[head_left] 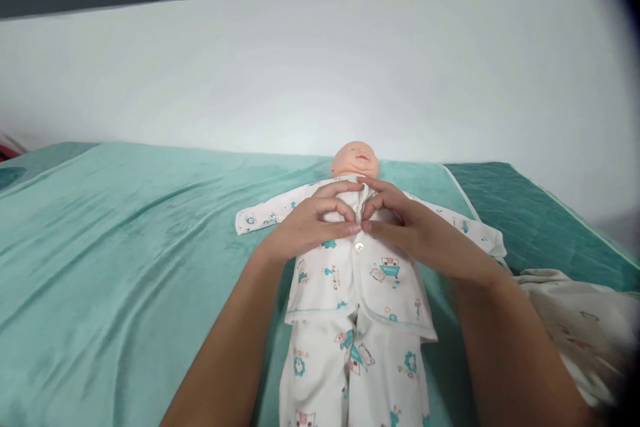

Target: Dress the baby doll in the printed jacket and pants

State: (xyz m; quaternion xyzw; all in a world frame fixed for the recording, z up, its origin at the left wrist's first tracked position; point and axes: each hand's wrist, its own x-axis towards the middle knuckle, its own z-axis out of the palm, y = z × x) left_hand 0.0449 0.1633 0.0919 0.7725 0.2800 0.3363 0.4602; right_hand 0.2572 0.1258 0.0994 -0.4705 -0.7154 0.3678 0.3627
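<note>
A baby doll (356,159) lies on its back on a teal blanket (125,247), head away from me. It wears a white printed jacket (345,273) and matching trousers (350,367). My left hand (313,221) and my right hand (405,230) meet on the doll's chest. Both pinch the jacket's front edges at the row of buttons, fingertips touching near a button. A lower button (359,247) shows just below my thumbs. The doll's sleeves spread out to both sides.
A white wall (320,67) rises behind the bed. A darker green quilted mat (540,220) lies at the right. Another pale printed cloth (580,320) is bunched at the right edge beside my right forearm.
</note>
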